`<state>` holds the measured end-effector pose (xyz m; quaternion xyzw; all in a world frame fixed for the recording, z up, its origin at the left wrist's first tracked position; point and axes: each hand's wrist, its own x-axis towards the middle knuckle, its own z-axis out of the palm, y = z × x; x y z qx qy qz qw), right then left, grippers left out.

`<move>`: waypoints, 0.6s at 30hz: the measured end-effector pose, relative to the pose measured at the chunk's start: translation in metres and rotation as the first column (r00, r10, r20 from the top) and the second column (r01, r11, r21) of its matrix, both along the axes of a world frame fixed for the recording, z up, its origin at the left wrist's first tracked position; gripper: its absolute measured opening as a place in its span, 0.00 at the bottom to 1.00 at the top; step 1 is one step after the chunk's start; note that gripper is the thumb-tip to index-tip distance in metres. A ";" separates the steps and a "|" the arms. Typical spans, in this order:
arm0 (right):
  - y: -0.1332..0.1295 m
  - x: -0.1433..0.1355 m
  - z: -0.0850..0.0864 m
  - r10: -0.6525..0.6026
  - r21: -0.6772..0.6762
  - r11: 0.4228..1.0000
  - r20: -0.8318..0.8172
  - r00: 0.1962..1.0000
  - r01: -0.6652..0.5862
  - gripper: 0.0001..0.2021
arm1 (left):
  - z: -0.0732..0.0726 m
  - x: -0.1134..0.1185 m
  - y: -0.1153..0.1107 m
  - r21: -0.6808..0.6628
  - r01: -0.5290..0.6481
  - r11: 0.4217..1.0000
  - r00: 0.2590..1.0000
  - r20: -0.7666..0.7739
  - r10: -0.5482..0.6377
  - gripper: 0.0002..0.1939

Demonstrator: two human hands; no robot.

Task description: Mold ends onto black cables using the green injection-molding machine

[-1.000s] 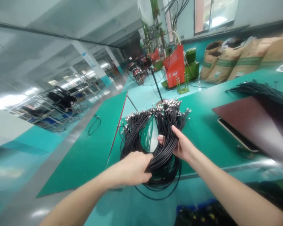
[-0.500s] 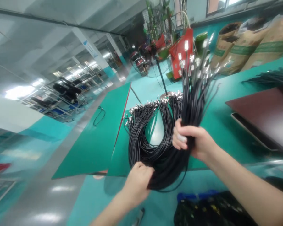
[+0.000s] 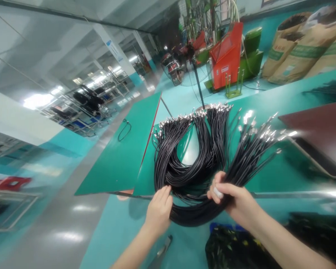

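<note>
My right hand [image 3: 232, 198] is wrapped round a thick bundle of black cables [image 3: 248, 155], whose silvery metal ends fan out up and to the right. The bundle curves down over the table's front edge toward my left hand [image 3: 160, 209]. My left hand is closed on the cables at the left of that curve; its fingertips are partly hidden. Behind both hands, a large heap of black cables [image 3: 168, 157] lies in a U shape on the green table [image 3: 268, 175], with its metal ends along the far side.
A second green table [image 3: 114, 160] with one looped cable [image 3: 124, 130] stands at the left. A brown board [image 3: 322, 130] lies at the right. Beyond are a fan [image 3: 197, 74], a red machine [image 3: 226, 59] and paper sacks [image 3: 302, 52]. Dark bags [image 3: 235, 246] sit below the table edge.
My right hand has lowered the bundle, and its metal ends have tipped from upright to the right. More of the heap behind it shows. The view has shifted slightly.
</note>
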<state>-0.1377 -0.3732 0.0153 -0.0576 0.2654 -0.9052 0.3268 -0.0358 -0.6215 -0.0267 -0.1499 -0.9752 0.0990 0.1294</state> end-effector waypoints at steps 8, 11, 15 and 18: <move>-0.001 0.001 -0.012 -0.001 0.031 1.000 0.004 1.000 0.001 0.04 | -0.002 -0.006 -0.001 -0.057 -0.066 0.996 0.995 0.073 0.070 0.19; 0.004 0.000 -0.013 -0.017 0.023 1.000 0.058 0.998 0.015 0.04 | -0.006 -0.006 -0.002 0.020 0.027 0.999 1.000 -0.014 -0.027 0.17; 0.012 -0.008 -0.009 -0.049 0.002 0.999 0.149 0.988 0.049 0.04 | 0.013 -0.013 0.004 0.142 0.151 0.978 0.986 0.043 -0.158 0.21; 0.018 -0.019 -0.001 -0.103 0.026 0.995 0.231 0.967 0.100 0.04 | 0.049 -0.026 0.014 0.149 0.200 0.968 0.940 0.248 -0.233 0.20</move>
